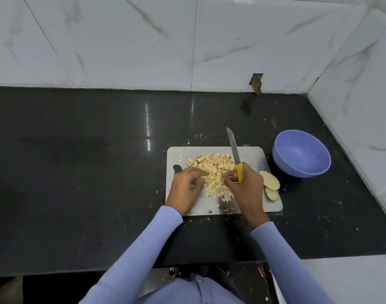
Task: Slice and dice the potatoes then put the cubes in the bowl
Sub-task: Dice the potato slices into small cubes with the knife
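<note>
Potato cubes (211, 174): small, pale yellow, irregular dice, some with tan edges, heaped in a loose mound at centre of the cutting board (249, 154), just right of frame centre. Potato slices (269, 183): two or three flat oval pieces, smooth cut faces, overlapping at the board's right edge. Board: light grey, matte, rectangular with rounded corners, a slot handle at its left side; crumbs scattered around it.

Left hand (187, 186): fingers loosely curled, tips at the left side of the mound; whether it pinches any cubes cannot be told. Right hand (242, 183): wrapped around the yellow handle of the knife (233, 148), its forefinger reaching toward the cubes; blade is plain steel, pointing up-frame past the board's far edge.

Bowl (301, 153): lavender, smooth, round, empty, right of the board, apart from it. Countertop (89, 161): glossy black stone. Wall (122, 40): white veined tiles.
</note>
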`<state>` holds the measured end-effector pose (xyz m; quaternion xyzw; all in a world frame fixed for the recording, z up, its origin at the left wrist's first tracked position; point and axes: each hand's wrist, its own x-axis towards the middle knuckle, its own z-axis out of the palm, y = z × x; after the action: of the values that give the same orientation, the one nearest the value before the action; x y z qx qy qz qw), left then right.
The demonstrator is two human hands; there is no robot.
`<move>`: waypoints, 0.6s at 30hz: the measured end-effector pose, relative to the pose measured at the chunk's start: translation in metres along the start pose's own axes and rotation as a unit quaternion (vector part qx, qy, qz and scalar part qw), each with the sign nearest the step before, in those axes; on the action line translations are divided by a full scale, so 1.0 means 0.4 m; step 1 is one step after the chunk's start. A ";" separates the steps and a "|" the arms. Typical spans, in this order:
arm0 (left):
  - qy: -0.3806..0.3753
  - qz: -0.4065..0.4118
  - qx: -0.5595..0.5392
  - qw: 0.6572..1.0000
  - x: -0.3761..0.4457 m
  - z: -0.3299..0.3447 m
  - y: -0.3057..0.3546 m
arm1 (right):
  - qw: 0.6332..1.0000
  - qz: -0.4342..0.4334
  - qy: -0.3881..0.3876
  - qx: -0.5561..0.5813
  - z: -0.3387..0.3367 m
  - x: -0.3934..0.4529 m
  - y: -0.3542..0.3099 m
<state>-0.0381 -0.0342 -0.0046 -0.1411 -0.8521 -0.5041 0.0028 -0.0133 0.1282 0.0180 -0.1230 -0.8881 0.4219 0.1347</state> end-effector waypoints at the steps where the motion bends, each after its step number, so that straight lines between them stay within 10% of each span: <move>1: 0.003 0.008 -0.004 1.000 0.004 0.005 0.003 | 1.000 0.002 0.009 0.005 -0.004 0.004 0.000; 18: -0.067 0.148 0.158 0.974 0.063 0.173 0.104 | 0.993 0.112 0.031 -0.018 -0.228 -0.005 0.124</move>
<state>-0.0427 0.0502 0.0007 -0.2970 -0.8886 -0.3469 0.0427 0.0249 0.2233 0.0346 -0.2371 -0.8715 0.4145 0.1114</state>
